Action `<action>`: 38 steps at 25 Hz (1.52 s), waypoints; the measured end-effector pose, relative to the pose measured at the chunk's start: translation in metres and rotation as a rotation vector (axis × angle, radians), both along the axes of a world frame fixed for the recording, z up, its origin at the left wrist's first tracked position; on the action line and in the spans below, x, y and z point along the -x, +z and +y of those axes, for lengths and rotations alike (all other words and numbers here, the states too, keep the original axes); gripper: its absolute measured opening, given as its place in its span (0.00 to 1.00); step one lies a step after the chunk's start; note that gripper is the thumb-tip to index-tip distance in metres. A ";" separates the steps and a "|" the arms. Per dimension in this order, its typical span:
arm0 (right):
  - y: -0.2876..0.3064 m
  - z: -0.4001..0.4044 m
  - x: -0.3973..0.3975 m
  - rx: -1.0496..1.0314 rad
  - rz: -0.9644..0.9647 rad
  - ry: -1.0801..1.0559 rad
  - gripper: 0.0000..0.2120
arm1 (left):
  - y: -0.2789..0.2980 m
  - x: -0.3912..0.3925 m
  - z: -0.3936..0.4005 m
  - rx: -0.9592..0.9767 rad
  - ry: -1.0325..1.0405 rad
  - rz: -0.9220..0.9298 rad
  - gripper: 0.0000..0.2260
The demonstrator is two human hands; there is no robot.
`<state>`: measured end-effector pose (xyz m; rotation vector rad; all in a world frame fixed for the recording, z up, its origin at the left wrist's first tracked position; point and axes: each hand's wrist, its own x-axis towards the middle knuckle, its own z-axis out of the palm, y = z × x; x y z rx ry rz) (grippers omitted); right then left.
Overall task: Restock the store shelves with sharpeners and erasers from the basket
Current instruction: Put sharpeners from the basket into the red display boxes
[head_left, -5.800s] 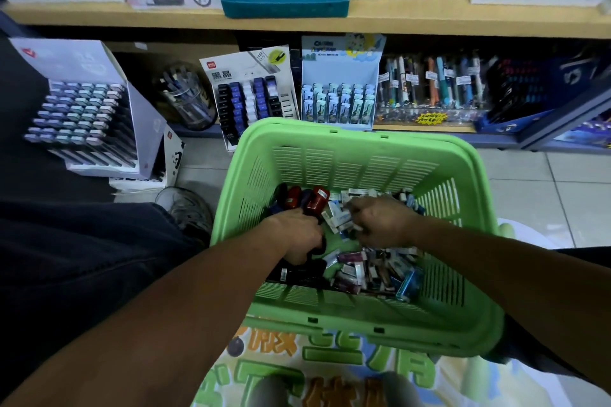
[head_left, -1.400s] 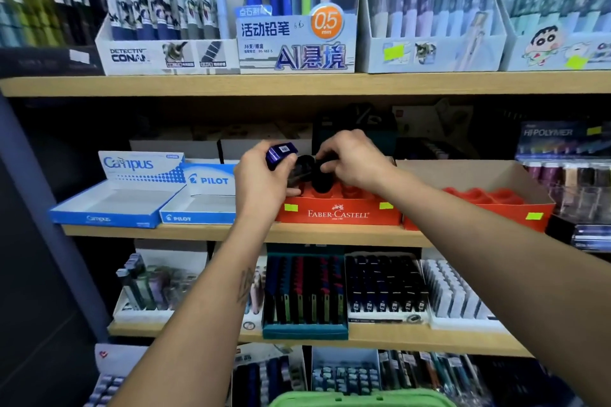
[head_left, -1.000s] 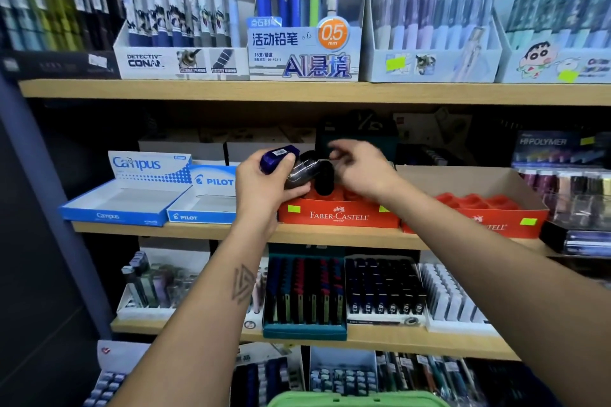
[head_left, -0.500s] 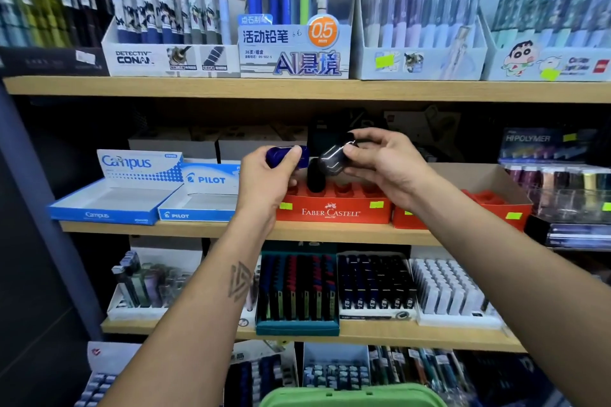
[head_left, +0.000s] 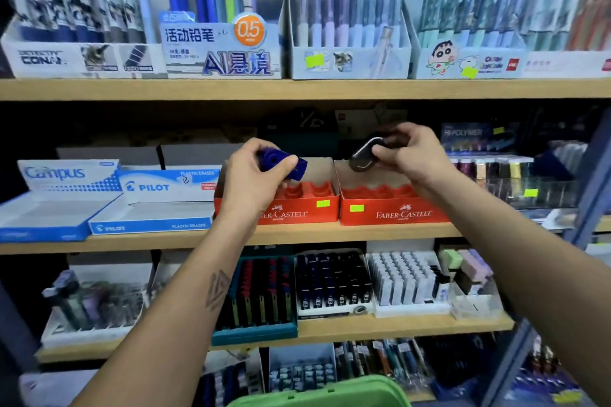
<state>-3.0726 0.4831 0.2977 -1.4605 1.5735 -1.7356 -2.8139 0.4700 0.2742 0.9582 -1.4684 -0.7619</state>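
Two sharpeners held above red display boxes
Blue sharpener (head_left: pixel 281 164) tilts over the left Faber-Castell box (head_left: pixel 297 205); dark sharpener (head_left: pixel 365 155) over the right box (head_left: pixel 390 208).

The middle wooden shelf board (head_left: pixel 330 235) carries two red cardboard Faber-Castell trays (head_left: pixel 390 211) side by side. Just left of them on the board sits a blue-and-white Pilot eraser box (head_left: pixel 155 208), and left of that a blue-and-white Campus box (head_left: pixel 43 211). Right of the red trays stand clear plastic display bins (head_left: pixel 515 185).
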 end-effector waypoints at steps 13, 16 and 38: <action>-0.004 0.003 0.018 -0.224 0.425 0.044 0.15 | 0.000 0.016 0.005 -0.026 -0.026 -0.065 0.14; -0.005 -0.001 -0.002 -0.158 0.667 -0.047 0.11 | 0.000 0.015 0.004 -0.016 -0.016 -0.100 0.14; -0.012 -0.013 -0.098 -0.100 0.307 0.345 0.13 | -0.004 -0.010 -0.012 -0.188 -0.184 0.126 0.27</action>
